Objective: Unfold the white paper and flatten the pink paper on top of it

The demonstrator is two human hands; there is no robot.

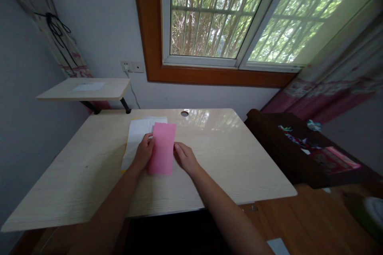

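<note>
A pink sheet of paper [162,149], tall and narrow in shape, is held up over the middle of the desk. My left hand [145,152] grips its left edge, with the thumb on the front face. At the right edge, my right hand [184,156] pinches the paper, its other fingers curled behind and partly hidden. Behind the pink paper and my left hand, white sheets [136,137] lie on the desk, with a thin yellow border showing along their left and top edges.
The pale wooden desk [227,167] has a cable hole [184,114] near its back edge. A raised shelf [113,87] at the back left carries a white paper [89,86]. A dark cabinet [287,155] with small items stands to the right, below the curtain [335,79].
</note>
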